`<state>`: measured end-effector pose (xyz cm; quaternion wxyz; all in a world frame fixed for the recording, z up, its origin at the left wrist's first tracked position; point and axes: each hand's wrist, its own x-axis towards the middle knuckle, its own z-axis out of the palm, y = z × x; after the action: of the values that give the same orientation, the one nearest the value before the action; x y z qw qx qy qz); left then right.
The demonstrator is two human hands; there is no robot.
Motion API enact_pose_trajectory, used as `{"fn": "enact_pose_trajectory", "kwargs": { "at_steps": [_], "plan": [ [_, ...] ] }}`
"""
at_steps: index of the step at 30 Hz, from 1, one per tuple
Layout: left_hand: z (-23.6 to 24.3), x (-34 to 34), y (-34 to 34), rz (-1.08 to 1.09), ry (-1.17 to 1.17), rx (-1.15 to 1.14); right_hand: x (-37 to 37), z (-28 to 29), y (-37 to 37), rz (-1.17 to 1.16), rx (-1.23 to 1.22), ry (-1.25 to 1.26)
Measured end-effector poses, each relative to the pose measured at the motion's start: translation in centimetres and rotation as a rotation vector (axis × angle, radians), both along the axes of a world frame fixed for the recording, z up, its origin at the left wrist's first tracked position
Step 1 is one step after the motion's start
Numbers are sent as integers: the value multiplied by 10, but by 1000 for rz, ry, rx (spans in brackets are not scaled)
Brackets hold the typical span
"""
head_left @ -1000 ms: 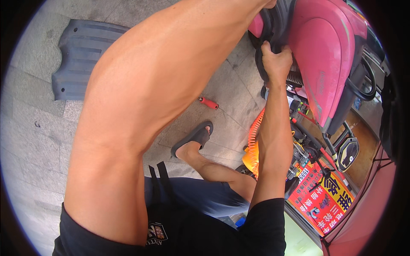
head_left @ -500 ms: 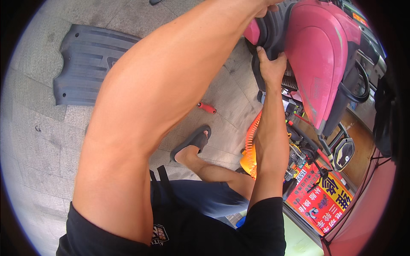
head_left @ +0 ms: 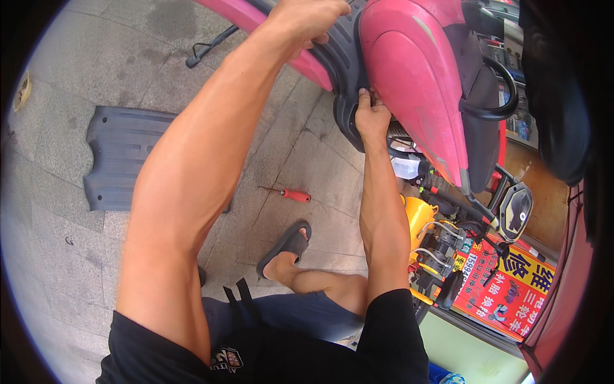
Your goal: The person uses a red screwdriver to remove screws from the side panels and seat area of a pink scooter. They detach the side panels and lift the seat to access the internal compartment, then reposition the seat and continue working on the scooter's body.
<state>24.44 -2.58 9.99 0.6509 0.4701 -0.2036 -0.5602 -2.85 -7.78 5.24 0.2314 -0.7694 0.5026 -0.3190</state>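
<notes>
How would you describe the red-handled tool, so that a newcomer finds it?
Find the pink scooter, upper right in the picture, then the paving to its lower left. There, right of the grey panel and above the dark sandal, lies the tool. Its bright red handle sets it apart from both.

Over toward the right edge of the paving (head_left: 300, 166), the pink body panel (head_left: 409, 83) has a glossy, smooth finish with a dull scuff along it, beside a ridged, matt black plastic footboard (head_left: 348, 64). The grab rail (head_left: 508, 93) gleams smooth and black. The paving itself is rough, matt stone; nearer its left edge lies a ribbed, dull grey mat (head_left: 118, 160), rubber or plastic, I can't tell which. The screwdriver (head_left: 296, 195) pairs a smooth red plastic handle with a thin metal shaft. The shirt (head_left: 288, 345) is matt black cloth, the 2 straps (head_left: 242, 290) dull too.
</notes>
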Motion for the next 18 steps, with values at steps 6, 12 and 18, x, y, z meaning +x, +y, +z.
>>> {"fn": "enact_pose_trajectory", "kwargs": {
  "at_steps": [6, 12, 18],
  "plan": [
    [13, 0, 5, -164, -306, 177, -1, 2, -2, 42, 1, -17],
    [34, 1, 20, -246, -206, 101, -8, -10, -11, -4, -89, 115],
    [44, 13, 29, -110, -189, 107, -6, -5, -9, 19, -64, 142]
  ]
}}
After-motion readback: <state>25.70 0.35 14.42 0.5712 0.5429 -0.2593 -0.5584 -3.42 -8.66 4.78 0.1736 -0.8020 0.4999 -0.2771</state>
